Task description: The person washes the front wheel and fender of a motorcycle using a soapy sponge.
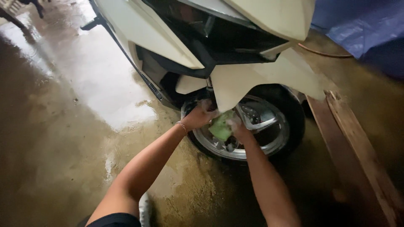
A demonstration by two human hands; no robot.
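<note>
A cream-white scooter point(168, 38) stands over wet concrete, its front wheel point(269, 126) with a silver rim facing me. My left hand point(200, 115), with a thin bracelet at the wrist, reaches in under the front fender point(240, 84) and rests against the wheel near the fork. My right hand point(237, 128) presses a soapy green sponge point(222, 125) onto the rim's spokes. Both hands are foamy and close together, the sponge between them.
The wet concrete floor point(84, 105) shines with puddles to the left. Two wooden planks point(357, 147) lie along the right of the wheel. A blue tarp point(362, 25) hangs at the upper right. My white shoe point(144, 208) shows at the bottom.
</note>
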